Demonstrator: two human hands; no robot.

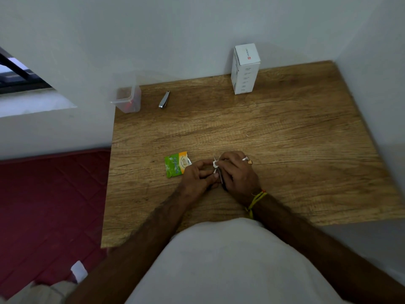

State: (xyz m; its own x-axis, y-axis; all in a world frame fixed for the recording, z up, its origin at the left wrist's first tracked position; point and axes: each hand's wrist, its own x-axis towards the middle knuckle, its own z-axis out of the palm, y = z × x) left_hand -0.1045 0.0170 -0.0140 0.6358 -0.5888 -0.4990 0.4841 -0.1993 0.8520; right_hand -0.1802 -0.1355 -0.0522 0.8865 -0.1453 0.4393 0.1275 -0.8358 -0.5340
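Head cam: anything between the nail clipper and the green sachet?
No. Only bare wooden table lies between the nail clipper and the green sachet, as the head view shows.

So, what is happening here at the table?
A person at the wooden table works on a small white piece, pinched between the left hand and the right hand. A thin dark thing shows under the right hand; I cannot tell what it is. A green sachet lies beside the left hand.
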